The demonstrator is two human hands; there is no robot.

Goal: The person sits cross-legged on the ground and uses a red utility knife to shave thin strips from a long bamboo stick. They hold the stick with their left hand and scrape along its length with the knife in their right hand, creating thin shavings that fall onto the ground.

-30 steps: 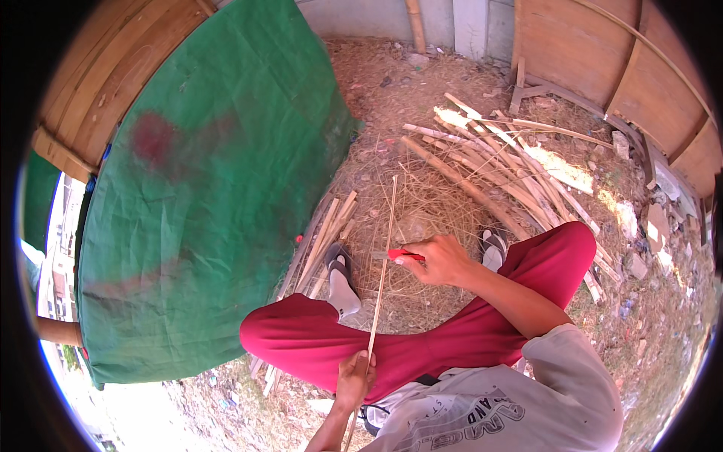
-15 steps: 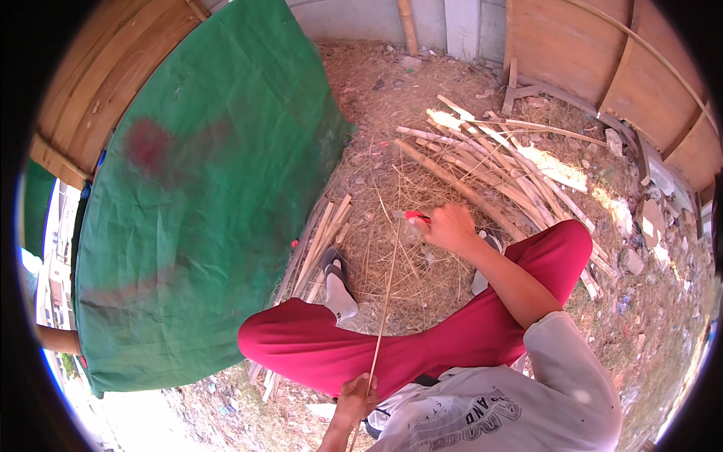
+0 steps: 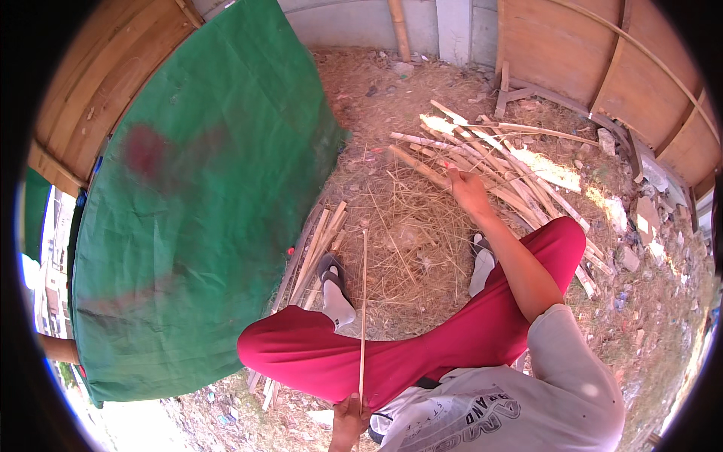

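- Left hand [image 3: 350, 418] at the bottom edge, close to the body — fingers curled shut around the lower end of a thin strip [image 3: 362, 316].
- Strip stands nearly upright in the picture, running from that fist up over the red trousers [image 3: 392, 354] and ending above the straw [image 3: 407, 226] between the two feet.
- Right hand [image 3: 468, 190] reached out well forward, arm almost straight, resting on the near edge of the stick pile [image 3: 497, 169].
- Right hand fingers bent down onto the sticks; something small and red shows at the fingertips. Cannot tell whether it is gripping a stick or only touching — back of the hand hides the palm.
- Hands are well apart: left by the lap, right out at the pile.
- Person sits on the ground, knees spread, sandalled left foot [image 3: 331, 282] and right foot [image 3: 482, 264] on the straw.
- A second, smaller bundle [image 3: 320, 241] of flat slats lies just beside the left foot, along the edge of the green tarp [image 3: 196, 211].
- Tarp fills the left side; wooden panels [image 3: 572, 53] stand behind the pile on the right.
- Grey shirt [image 3: 512, 399] at the lower right.
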